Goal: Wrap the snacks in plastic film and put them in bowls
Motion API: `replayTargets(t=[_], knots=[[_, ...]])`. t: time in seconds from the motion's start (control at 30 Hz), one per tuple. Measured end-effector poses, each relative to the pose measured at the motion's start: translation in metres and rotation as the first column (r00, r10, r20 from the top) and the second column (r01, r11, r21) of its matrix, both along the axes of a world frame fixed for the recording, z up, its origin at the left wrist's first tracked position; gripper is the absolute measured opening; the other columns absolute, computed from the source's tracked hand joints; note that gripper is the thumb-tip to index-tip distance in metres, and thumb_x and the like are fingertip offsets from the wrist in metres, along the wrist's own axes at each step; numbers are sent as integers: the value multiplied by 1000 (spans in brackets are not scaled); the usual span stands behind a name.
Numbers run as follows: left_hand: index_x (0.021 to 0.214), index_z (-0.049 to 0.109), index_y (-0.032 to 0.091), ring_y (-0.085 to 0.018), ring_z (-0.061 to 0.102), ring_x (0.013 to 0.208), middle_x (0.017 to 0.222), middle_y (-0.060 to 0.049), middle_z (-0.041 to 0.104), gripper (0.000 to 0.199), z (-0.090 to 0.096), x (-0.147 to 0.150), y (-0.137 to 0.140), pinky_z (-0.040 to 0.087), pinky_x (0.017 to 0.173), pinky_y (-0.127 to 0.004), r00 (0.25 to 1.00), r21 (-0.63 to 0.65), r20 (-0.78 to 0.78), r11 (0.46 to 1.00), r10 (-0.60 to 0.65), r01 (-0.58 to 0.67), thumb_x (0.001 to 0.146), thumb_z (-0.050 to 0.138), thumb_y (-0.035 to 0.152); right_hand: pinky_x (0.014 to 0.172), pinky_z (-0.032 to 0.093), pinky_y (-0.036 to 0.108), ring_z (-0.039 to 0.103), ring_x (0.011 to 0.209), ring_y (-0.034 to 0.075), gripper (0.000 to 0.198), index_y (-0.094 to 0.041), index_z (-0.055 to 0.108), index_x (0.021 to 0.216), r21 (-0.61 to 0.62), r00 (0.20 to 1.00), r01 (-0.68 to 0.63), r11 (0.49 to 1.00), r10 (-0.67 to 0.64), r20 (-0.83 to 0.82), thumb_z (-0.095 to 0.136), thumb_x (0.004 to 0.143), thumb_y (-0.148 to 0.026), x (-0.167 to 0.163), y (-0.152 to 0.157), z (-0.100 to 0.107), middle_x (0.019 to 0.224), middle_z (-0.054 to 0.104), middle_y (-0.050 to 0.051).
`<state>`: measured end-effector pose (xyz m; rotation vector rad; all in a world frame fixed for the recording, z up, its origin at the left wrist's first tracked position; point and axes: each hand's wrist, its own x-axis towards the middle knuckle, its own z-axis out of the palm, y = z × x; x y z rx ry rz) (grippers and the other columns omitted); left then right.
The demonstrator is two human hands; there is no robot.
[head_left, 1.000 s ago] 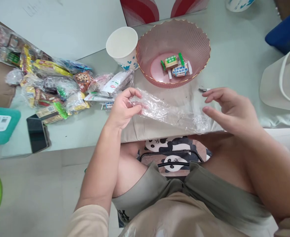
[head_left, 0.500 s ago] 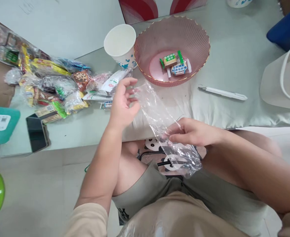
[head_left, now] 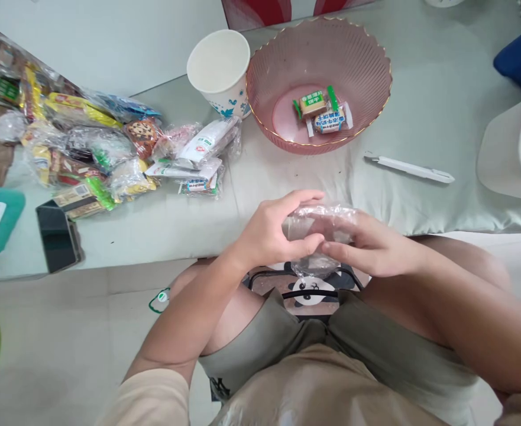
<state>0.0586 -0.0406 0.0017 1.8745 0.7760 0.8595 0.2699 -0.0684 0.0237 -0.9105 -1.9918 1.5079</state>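
Observation:
Between my hands, at the front edge of the table, is a clear plastic bag (head_left: 316, 263), bunched up and wrinkled. My left hand (head_left: 282, 231) curves round its left side with the thumb and fingers pressing on the film. On the other side my right hand (head_left: 371, 242) grips it, some fingers showing through the plastic. Beyond them stands a pink ribbed bowl (head_left: 326, 47) with a gold scalloped rim. It holds a green-labelled wrapped snack (head_left: 312, 103) and a blue-and-white wrapped biscuit (head_left: 330, 121).
A white paper cup (head_left: 219, 65) touches the bowl's left side. Wrapped snacks (head_left: 104, 148) lie heaped at left, near a phone (head_left: 57, 236) and a teal box (head_left: 3, 222). To the right are a white utility knife (head_left: 413, 168) and a translucent bucket (head_left: 504, 151).
My left hand has moved right and down to meet the right one. The bag, stretched long between them before, is now gathered into a short bundle. The view has shifted slightly.

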Motion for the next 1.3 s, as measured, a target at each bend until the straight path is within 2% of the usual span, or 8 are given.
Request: replayTargets(t=[0.13, 0.3, 0.53, 0.73, 0.83, 1.03, 1.17, 1.3], knots=[[110, 69, 17, -12, 72, 71, 88, -2, 79, 32, 1, 7, 2, 59, 66, -22, 985, -301, 68, 944, 159, -131, 80, 73, 27, 71, 56, 30, 68, 75, 17, 23, -21, 71, 104, -22, 955, 286, 958, -283, 86, 56, 100, -38, 3, -1, 0, 83, 73, 3], [102, 68, 17, -15, 75, 75, 82, -3, 78, 34, -8, 11, 12, 59, 67, -24, 950, -528, 160, 837, 267, -146, 81, 78, 42, 78, 60, 36, 71, 93, 22, 26, -25, 65, 106, 80, 719, 692, 717, -695, 1, 71, 89, -43, 4, -4, -4, 102, 73, 7], [124, 57, 20, -15, 73, 74, 87, -1, 77, 64, -11, 13, 11, 57, 69, -25, 956, -638, 235, 770, 176, 16, 71, 89, 36, 67, 59, 35, 68, 74, 19, 16, -24, 61, 92, -102, 790, 612, 784, -601, 122, 59, 93, -40, -6, 6, -17, 82, 68, 3], [136, 47, 25, -11, 63, 60, 69, 6, 65, 74, -7, 0, 12, 48, 60, -24, 957, -593, 232, 805, 174, -3, 75, 86, 37, 88, 62, 48, 70, 110, 28, 40, -30, 51, 130, 445, 587, 734, 513, -809, -36, 60, 93, -41, -8, 1, -4, 123, 66, 12], [145, 42, 27, -9, 55, 57, 65, 9, 56, 81, 2, -14, 10, 45, 60, -23, 962, -496, 266, 865, 61, 82, 76, 86, 34, 108, 53, 56, 63, 129, 35, 51, -27, 55, 134, 633, 736, 454, 627, -664, 129, 68, 88, -45, -17, -3, 18, 137, 65, 14], [153, 37, 33, -11, 66, 75, 90, 3, 68, 91, 11, -33, 4, 53, 72, -26, 922, -358, 383, 911, -58, 206, 73, 77, 16, 90, 59, 44, 73, 109, 30, 61, -24, 55, 139, 501, 811, 229, 834, -448, 376, 71, 84, -45, -43, 0, 37, 127, 73, 12], [142, 49, 27, -13, 67, 75, 85, 3, 69, 73, 10, -43, 6, 55, 74, -28, 946, -231, 256, 963, 198, -139, 74, 74, 20, 70, 53, 35, 68, 74, 22, 30, -25, 67, 113, 509, 759, 237, 827, -485, 435, 67, 85, -35, -50, 9, 39, 95, 76, 5], [108, 59, 23, -10, 57, 60, 70, 6, 58, 32, 11, -53, 14, 46, 58, -25, 814, -184, 277, 860, 511, -477, 80, 71, 35, 63, 44, 33, 55, 65, 17, 19, -24, 61, 92, 492, 731, 362, 792, -569, 376, 72, 79, -33, -58, 36, 52, 78, 67, 2]])
